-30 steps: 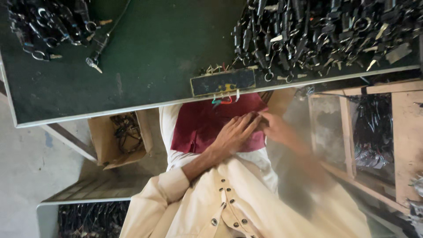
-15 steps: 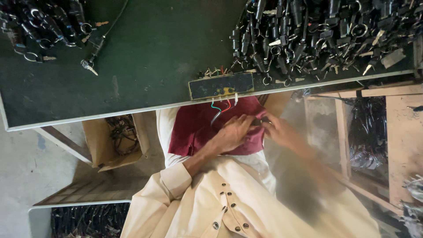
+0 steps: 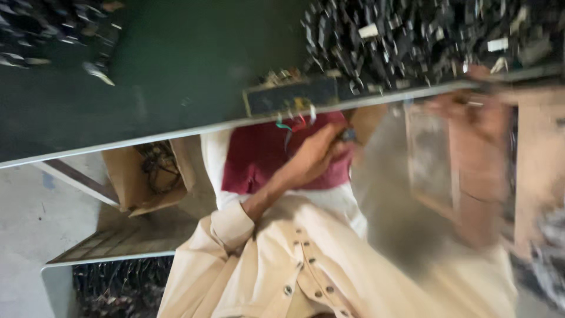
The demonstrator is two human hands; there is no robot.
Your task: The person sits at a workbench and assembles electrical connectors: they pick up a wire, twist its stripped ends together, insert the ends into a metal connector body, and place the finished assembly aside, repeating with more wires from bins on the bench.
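Pinching small dark part [image 3: 347,135], left hand [image 3: 315,156] over red cloth [image 3: 259,159]; right hand [image 3: 471,112] blurred, grip unclear.

Matt dark-green worktop [image 3: 176,76] with pale metal edge; brown cardboard box [image 3: 132,179]; maroon cloth [image 3: 259,159]; cream woven sleeve [image 3: 235,227]; glossy metal studs [image 3: 306,244]; bare wooden frame [image 3: 532,153].

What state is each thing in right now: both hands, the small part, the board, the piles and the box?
Left hand: over the red cloth, fingers closed on a small dark part.
Right hand: raised near the table edge, motion-blurred; grip unclear.
Circuit board: flat at the green table edge, wires hanging.
Dark parts pile: heaped, blurred.
Cardboard box: open, dark cables inside.
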